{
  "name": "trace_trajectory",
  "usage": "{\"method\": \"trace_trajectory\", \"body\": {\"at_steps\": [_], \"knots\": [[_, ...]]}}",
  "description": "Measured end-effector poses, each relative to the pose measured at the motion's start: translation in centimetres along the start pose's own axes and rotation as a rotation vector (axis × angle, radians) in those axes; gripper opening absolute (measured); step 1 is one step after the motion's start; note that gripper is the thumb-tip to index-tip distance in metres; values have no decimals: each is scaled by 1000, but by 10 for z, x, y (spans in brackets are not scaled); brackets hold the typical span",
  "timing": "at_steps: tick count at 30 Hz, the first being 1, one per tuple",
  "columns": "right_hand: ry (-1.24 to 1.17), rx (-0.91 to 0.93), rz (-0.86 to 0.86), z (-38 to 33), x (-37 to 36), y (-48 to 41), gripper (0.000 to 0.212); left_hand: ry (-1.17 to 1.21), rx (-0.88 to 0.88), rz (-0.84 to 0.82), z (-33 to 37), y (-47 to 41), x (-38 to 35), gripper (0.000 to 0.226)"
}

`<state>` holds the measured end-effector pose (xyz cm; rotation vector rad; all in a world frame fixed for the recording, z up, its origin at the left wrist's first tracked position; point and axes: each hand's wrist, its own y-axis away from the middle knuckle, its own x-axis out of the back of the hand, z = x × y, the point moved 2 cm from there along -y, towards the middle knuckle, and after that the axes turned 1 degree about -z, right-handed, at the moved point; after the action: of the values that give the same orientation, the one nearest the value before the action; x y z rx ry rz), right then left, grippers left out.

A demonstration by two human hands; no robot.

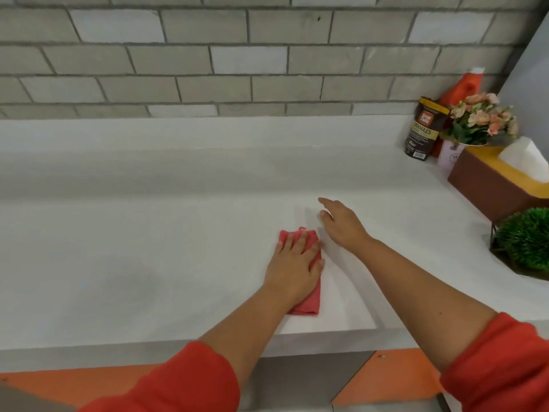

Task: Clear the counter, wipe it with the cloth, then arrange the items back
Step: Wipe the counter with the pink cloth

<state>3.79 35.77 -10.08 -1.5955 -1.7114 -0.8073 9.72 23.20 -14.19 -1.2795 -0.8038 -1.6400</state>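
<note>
Presently, left hand (292, 260) presses the cloth (309, 304) flat; right hand (341, 224) spread open, empty. Risk: strokes nearing the right edge of the surface (148, 233) may topple the pouch (424, 129).

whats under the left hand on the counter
A red cloth lies flat under the left hand, on the white counter. Its ends show past the fingertips and beside the wrist; the hand covers its middle. Whatever is beneath the cloth cannot be seen.
</note>
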Motion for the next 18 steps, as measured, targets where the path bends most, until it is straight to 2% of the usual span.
{"method": "trace_trajectory", "body": {"at_steps": [4, 9, 11, 13, 15, 18], "knots": [[117, -55, -84, 2, 0, -26, 43, -50, 102, 17, -57, -11, 20, 50], [177, -116, -90, 10, -1, -50, 43, -88, 430, 83, -154, -41, 44, 50], [195, -131, -95, 11, -2, -59, 42, -105, 569, 76, -154, -56, 44, 51], [213, -150, -102, 13, -3, -67, 40, -115, 638, 53, -135, -71, 42, 52], [237, -175, -92, 15, -6, -80, 31, -128, 563, 37, -109, -86, 35, 55], [276, -212, -83, 6, -10, -96, 29, -121, 312, -9, -69, -93, 19, 62]]}}
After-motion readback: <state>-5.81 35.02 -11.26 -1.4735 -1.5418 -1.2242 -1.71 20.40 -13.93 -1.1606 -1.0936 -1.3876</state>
